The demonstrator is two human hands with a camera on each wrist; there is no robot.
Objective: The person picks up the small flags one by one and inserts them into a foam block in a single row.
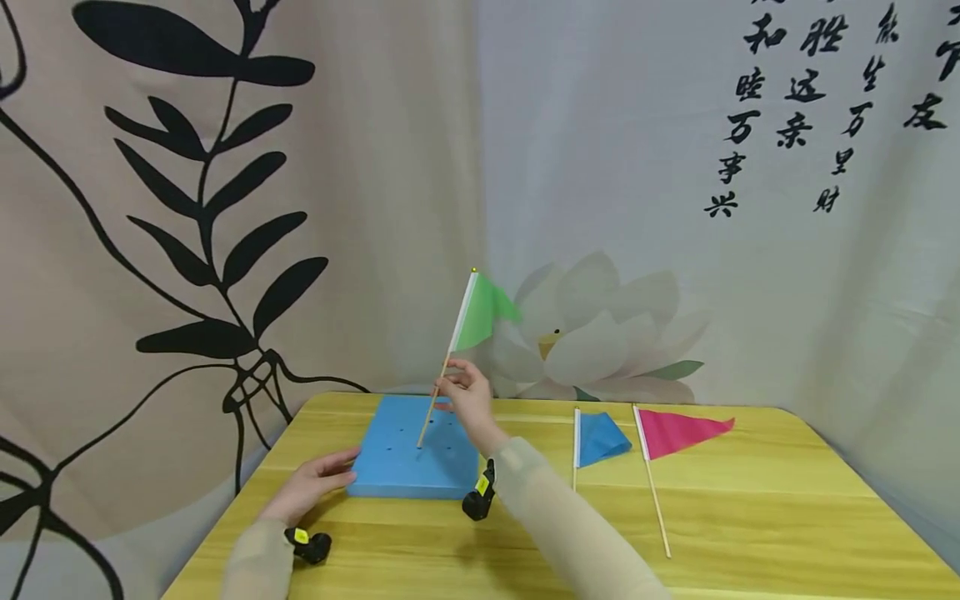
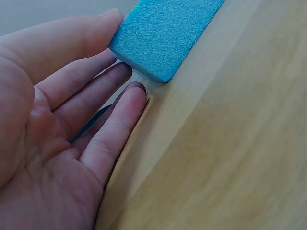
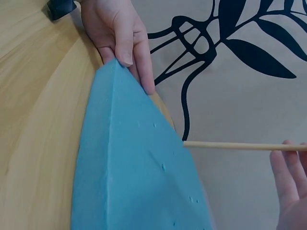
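Sleeves (image 1: 573,521) reach toward a blue block (image 1: 408,471); left hand (image 1: 311,485), straight-fingered, likely steadies it, right hand (image 1: 472,403) pinches a green flag (image 1: 478,313).

The person's left hand (image 1: 309,485) and right hand (image 1: 471,402) are bare beyond a plain cream left sleeve (image 1: 258,560) and matching right sleeve (image 1: 566,521), beside which sit a small black left wrist camera (image 1: 318,548) and right wrist camera (image 1: 476,505), each marked with a yellow label (image 1: 302,535).
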